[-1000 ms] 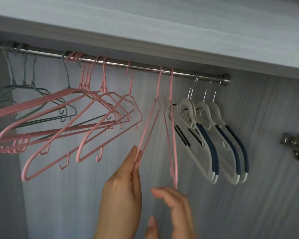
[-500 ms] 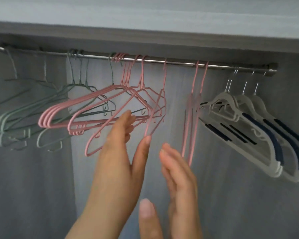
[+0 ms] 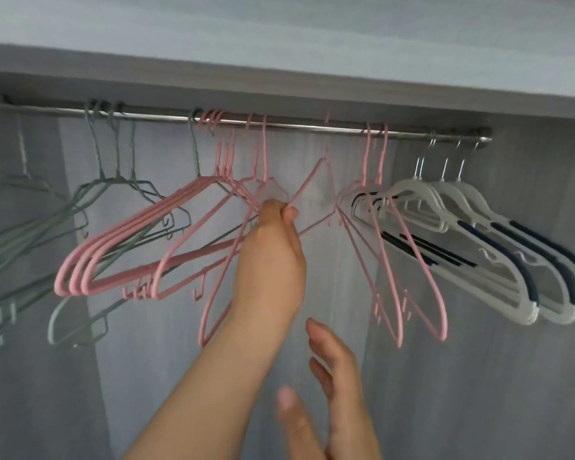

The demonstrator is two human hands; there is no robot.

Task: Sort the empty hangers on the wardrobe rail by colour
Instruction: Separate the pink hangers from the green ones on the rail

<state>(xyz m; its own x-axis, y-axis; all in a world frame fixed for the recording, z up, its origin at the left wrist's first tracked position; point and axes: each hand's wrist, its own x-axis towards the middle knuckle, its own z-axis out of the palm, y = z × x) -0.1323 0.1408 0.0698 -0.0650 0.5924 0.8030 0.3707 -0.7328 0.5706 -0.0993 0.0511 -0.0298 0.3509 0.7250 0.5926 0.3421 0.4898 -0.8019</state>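
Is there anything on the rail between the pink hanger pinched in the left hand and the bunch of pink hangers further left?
Nothing of another colour. The left hand pinches the pink hanger; only bare rail separates its hook from the pink bunch. One green hanger hooks at that bunch's far left edge, not in the path.

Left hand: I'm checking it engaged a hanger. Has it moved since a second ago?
Yes. The left hand rose toward the rail, now pinching a pink hanger.

Green hangers (image 3: 0, 260) cut off leftward
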